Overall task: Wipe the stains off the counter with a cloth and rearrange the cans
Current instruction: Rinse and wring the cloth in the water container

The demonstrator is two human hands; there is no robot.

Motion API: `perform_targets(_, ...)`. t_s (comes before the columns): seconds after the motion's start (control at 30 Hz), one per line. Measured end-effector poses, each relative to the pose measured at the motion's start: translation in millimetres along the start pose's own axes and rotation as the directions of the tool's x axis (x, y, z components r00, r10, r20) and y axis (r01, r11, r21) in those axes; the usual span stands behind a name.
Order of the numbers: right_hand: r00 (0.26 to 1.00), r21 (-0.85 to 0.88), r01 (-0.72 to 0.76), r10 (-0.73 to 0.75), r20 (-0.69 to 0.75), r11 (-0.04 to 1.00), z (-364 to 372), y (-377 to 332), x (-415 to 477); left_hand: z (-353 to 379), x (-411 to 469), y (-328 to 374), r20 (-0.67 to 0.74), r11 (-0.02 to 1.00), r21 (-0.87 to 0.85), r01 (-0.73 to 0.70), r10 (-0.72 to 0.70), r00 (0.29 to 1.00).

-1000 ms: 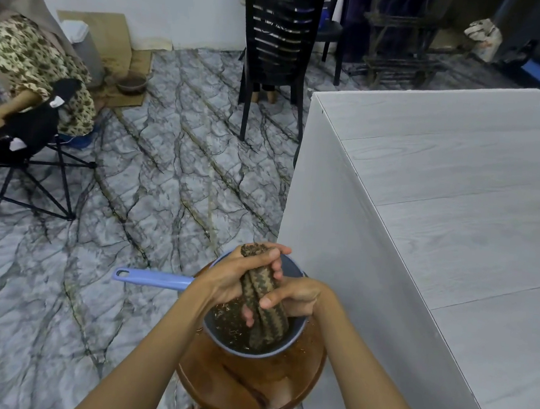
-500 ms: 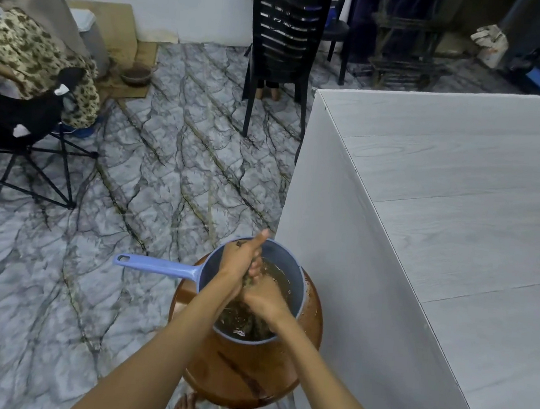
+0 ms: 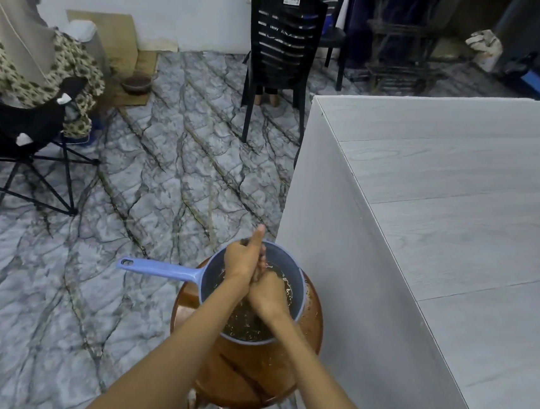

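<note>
Fig.: L hand [image 3: 240, 262] and R hand [image 3: 267, 292] pressed together, both clenched on cloth [image 3: 244, 242] (nearly hidden now; 1 s ago a twisted rope showed) inside blue dipper [image 3: 284, 259] on wooden stool [image 3: 245, 378], beside counter [image 3: 458, 222].

home interior, marble-pattern floor [image 3: 172, 175], black plastic chair [image 3: 282, 50] top centre, folding camp chair [image 3: 20, 144] left, white wood-grain tabletop [image 3: 459, 206] right, clutter against the back wall

a round brown wooden stool [image 3: 245, 376] stands on the marbled floor [image 3: 152, 176]. on the stool sits a blue long-handled pan [image 3: 160, 269] of murky water. just right of the stool rises the pale grey surface [image 3: 459, 206].
</note>
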State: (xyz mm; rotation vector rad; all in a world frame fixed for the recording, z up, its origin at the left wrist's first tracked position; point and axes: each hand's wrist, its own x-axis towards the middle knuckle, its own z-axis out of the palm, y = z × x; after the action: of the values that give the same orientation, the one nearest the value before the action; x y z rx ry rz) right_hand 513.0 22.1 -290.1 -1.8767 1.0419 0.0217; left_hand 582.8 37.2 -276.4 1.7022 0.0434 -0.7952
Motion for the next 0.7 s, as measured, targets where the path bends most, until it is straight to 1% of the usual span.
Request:
perform_targets(0.03,0.996,0.098,-0.005,-0.004,0.090,0.995,-9.0,-2.0,2.3,-3.3,-2.6,4.0,0.135,0.999,-0.039,-0.025,0.030,0.990)
perform_targets(0.07,0.979,0.183,-0.005,-0.033,0.201,0.983,-18.6,-2.7,3.5,-9.4,-4.9,8.2,0.286,0.995,-0.103,-0.012,0.041,0.957)
perform_targets(0.1,0.947,0.254,-0.018,-0.066,0.316,0.967,-27.7,-2.1,3.6,-18.8,-6.6,11.1,0.433,0.986,-0.162,0.023,0.050,0.900)
perform_targets(0.13,0.903,0.315,-0.056,-0.087,0.421,0.947,-36.1,-1.3,3.1,-30.0,-7.5,12.0,0.547,0.978,-0.204,0.053,0.069,0.834)
perform_targets(0.17,0.859,0.366,-0.106,-0.100,0.503,0.925,-43.2,-0.5,3.1,-41.7,-5.5,8.6,0.624,0.982,-0.187,0.043,0.085,0.777)
perform_targets(0.2,0.825,0.415,-0.148,-0.120,0.553,0.898,-48.8,-0.1,3.6,-51.2,-5.8,5.1,0.671,0.994,-0.108,-0.007,0.078,0.737)
perform_targets(0.27,0.796,0.485,-0.172,-0.169,0.581,0.857,-55.1,-2.2,4.1,-59.8,-10.8,-1.9,0.711,0.987,0.097,-0.131,0.023,0.702)
perform_targets(0.3,0.785,0.479,-0.159,-0.184,0.591,0.863,-56.1,-4.6,4.2,-58.4,-13.6,-3.2,0.730,0.976,0.146,-0.161,0.003,0.683)
perform_targets(0.33,0.768,0.441,-0.123,-0.196,0.609,0.889,-55.8,-6.6,4.9,-55.5,-17.4,-2.0,0.747,0.974,0.151,-0.171,0.001,0.665)
perform_targets(0.4,0.716,0.355,-0.037,-0.223,0.662,0.934,-53.3,-9.4,6.1,-48.9,-22.1,2.3,0.755,0.987,0.092,-0.131,0.017,0.656)
perform_targets(0.43,0.693,0.334,-0.029,-0.221,0.686,0.942,-53.3,-8.8,7.1,-46.6,-23.6,3.8,0.750,0.993,0.048,-0.106,0.034,0.660)
perform_targets(0.5,0.648,0.329,-0.075,-0.204,0.733,0.941,-59.0,-3.3,9.4,-44.5,-24.1,2.4,0.744,0.995,-0.006,-0.102,0.073,0.664)
perform_targets(0.53,0.601,0.342,-0.103,-0.216,0.769,0.934,-63.4,1.0,10.0,-44.6,-24.8,1.0,0.749,0.995,-0.027,-0.099,0.085,0.657)
perform_targets(0.6,0.475,0.360,-0.116,-0.267,0.838,0.926,-72.9,6.9,11.4,-46.2,-26.6,2.0,0.774,0.992,-0.122,-0.035,0.117,0.623)
perform_targets(0.7,0.325,0.305,-0.033,-0.278,0.904,0.952,-73.5,3.8,12.4,-43.8,-27.1,16.1,0.828,0.956,-0.258,0.139,0.144,0.542)
